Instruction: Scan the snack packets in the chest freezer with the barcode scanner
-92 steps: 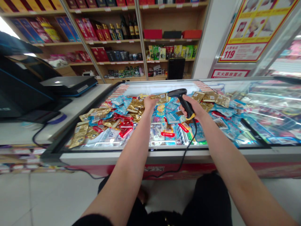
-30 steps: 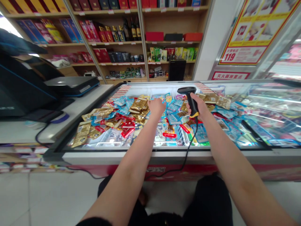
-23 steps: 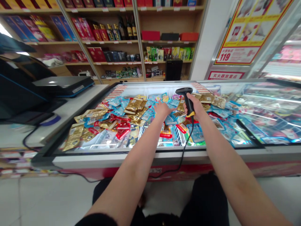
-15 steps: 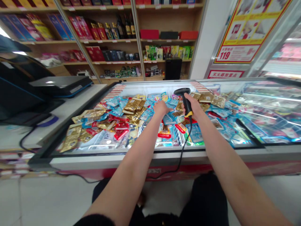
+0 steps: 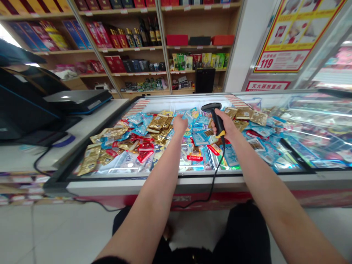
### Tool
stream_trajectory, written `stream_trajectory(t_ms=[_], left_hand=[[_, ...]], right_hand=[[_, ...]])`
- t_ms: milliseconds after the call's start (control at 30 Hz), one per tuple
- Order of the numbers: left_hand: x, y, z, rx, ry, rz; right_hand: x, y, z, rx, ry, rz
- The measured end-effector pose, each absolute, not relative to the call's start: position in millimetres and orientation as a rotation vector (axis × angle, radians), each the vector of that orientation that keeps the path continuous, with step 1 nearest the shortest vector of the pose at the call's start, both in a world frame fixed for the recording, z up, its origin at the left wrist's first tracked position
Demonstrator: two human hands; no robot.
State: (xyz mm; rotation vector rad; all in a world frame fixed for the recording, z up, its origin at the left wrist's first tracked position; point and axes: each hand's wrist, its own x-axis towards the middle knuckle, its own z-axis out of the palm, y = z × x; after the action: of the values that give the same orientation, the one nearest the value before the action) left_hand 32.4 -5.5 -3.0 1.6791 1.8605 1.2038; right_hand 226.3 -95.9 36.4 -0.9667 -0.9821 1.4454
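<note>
My right hand (image 5: 226,124) is wrapped around the grip of a black and yellow barcode scanner (image 5: 218,119), its head pointing left above the packets. A black cable (image 5: 215,176) hangs from the scanner's handle. My left hand (image 5: 180,124) is closed over the middle of the pile, left of the scanner. Blue packaging shows by its fingertips, but what it grips is hidden. Around both hands lie gold snack packets (image 5: 158,123), light-blue packets (image 5: 200,138) and red packets (image 5: 145,151), heaped on the glass top of a chest freezer (image 5: 132,173).
At left, a counter (image 5: 90,123) carries a flat scale (image 5: 79,101) and a dark machine (image 5: 19,106). Behind stand shelves (image 5: 132,48) of boxes and bottles, and a black box (image 5: 205,80). The cable droops along the freezer's front.
My left hand has drawn back left from the packets near the scanner, its fingers now curled in. My right hand still holds the scanner in nearly the same place. The view has shifted slightly.
</note>
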Motion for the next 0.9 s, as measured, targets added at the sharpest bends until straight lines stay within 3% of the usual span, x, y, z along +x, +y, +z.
stream_trajectory(t_ms=[200, 900], left_hand=[[27, 6, -10, 1.492, 1.685, 1.435], [45, -5, -7, 1.504, 1.678, 1.381]], right_hand=[[220, -96, 34, -0.918, -0.976, 1.496], [212, -105, 39, -0.942, -1.041, 1.518]])
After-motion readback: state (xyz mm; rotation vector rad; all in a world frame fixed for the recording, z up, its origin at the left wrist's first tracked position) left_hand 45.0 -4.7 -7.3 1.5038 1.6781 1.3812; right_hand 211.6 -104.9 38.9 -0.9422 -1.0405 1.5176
